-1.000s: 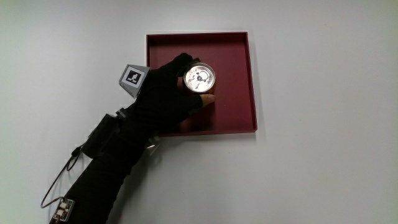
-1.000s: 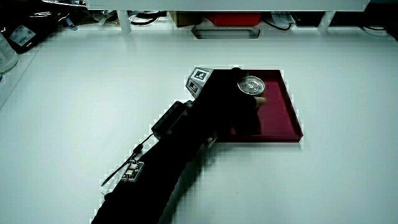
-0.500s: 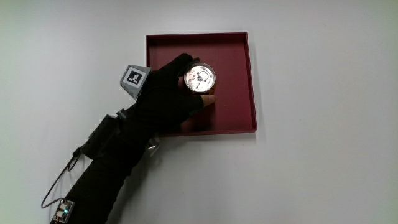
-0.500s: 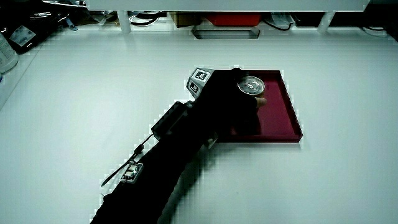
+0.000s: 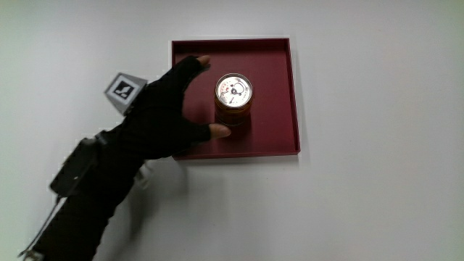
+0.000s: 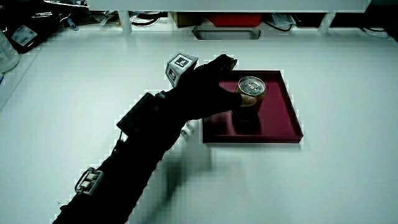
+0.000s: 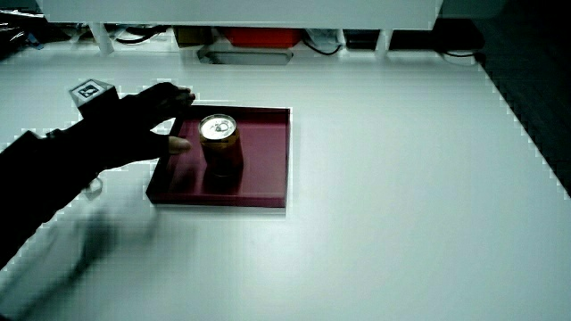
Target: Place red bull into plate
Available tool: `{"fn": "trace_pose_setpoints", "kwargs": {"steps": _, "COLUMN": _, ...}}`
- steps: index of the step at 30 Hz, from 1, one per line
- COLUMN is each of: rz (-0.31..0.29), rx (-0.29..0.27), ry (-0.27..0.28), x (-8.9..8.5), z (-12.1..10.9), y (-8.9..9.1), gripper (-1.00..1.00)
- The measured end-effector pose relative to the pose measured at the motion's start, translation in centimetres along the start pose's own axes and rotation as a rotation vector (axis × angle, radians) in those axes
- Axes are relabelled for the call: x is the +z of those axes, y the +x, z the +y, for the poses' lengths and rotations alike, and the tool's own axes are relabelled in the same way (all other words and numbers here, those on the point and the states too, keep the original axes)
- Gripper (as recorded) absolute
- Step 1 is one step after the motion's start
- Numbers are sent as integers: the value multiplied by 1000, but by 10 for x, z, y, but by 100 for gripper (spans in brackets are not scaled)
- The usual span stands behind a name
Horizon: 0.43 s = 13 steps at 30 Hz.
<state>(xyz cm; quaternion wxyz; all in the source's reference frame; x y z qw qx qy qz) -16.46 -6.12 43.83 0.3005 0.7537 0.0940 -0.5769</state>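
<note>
The red bull can (image 5: 233,94) stands upright in the dark red square plate (image 5: 277,109), near the plate's middle. Its silver top with the pull tab faces up. The gloved hand (image 5: 177,107) is over the plate's edge beside the can, fingers spread and holding nothing. Its thumb tip lies close to the can's base, and the other fingers are apart from the can. Both side views show the can (image 6: 250,94) (image 7: 219,143) free of the hand (image 6: 205,93) (image 7: 134,125) in the plate (image 6: 281,119) (image 7: 268,162).
The patterned cube (image 5: 125,90) sits on the hand's back, and a black box (image 5: 72,167) is strapped to the forearm. A low partition with cables and a red item (image 6: 227,20) runs along the table's edge farthest from the person.
The hand has let go of the can and opened. It has drawn back from the can toward the plate's edge, while the can stays upright in the plate.
</note>
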Motion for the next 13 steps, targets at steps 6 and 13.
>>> {"fn": "trace_pose_setpoints", "kwargs": {"steps": 6, "rz": 82, "rx": -22, "ry": -20, "x": 21, "z": -24, "y": 8, "gripper": -100}}
{"fn": "trace_pose_setpoints", "kwargs": {"steps": 13, "rz": 201, "rx": -80, "ry": -18, "x": 44, "z": -51, "y": 17, "gripper": -100}}
